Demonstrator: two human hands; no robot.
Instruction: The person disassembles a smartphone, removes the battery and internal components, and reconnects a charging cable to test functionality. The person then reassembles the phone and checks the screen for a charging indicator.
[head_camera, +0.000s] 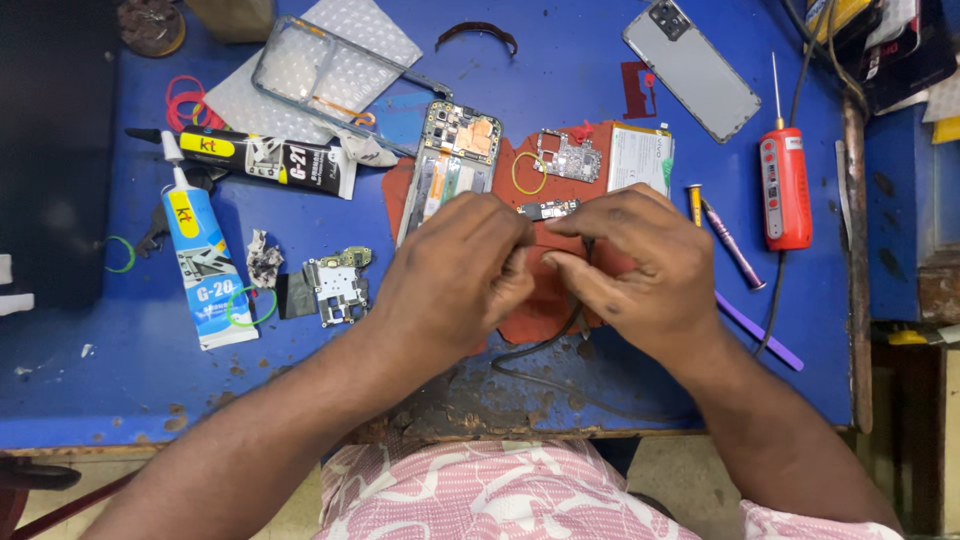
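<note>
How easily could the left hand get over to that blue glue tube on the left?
Probably yes: the blue glue tube lies uncovered on the blue table, with only open tabletop and a small metal part beside the path from the left hand.

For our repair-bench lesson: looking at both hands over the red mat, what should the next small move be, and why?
Probably lift the fingers slightly apart so the small part shows. The left hand and right hand meet fingertip to fingertip over the red mat, hiding whatever they pinch. A black cable runs out beneath the right hand, and the opened phone lies just beyond.
</note>
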